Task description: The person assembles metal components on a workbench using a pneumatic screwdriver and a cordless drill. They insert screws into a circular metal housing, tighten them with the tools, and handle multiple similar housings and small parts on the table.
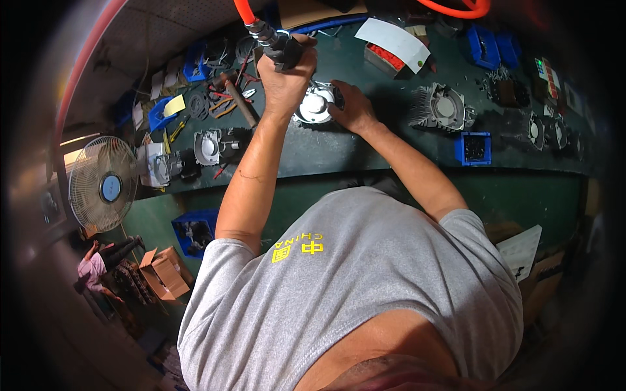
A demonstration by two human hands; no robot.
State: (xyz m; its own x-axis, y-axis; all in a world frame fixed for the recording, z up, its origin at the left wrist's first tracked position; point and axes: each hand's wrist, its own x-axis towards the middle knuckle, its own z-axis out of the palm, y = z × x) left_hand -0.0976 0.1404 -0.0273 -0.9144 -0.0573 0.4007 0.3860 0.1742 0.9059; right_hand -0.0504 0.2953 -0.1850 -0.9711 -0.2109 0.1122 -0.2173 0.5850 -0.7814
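Note:
My left hand (287, 75) is wrapped round a dark air-driven power tool (282, 52), held upright over the far left side of a round silver metal housing (313, 107). An orange air hose (244, 10) joins the tool's top through a metal coupling. The tool's lower end is hidden behind my hand, so I cannot tell whether it touches the housing. The housing lies on the dark green workbench (385, 146), its raised round centre facing up. From the right, my right hand (353, 107) grips the housing's rim, fingers on the far side and thumb near the front.
Left on the bench are a hammer (238, 98), pliers (225, 105) and more metal housings (208, 147). To the right are another housing (448, 107) and a blue parts bin (475, 148). A box of red parts (385, 60) stands behind. A fan (104, 186) is at left; a person (98, 267) is beyond.

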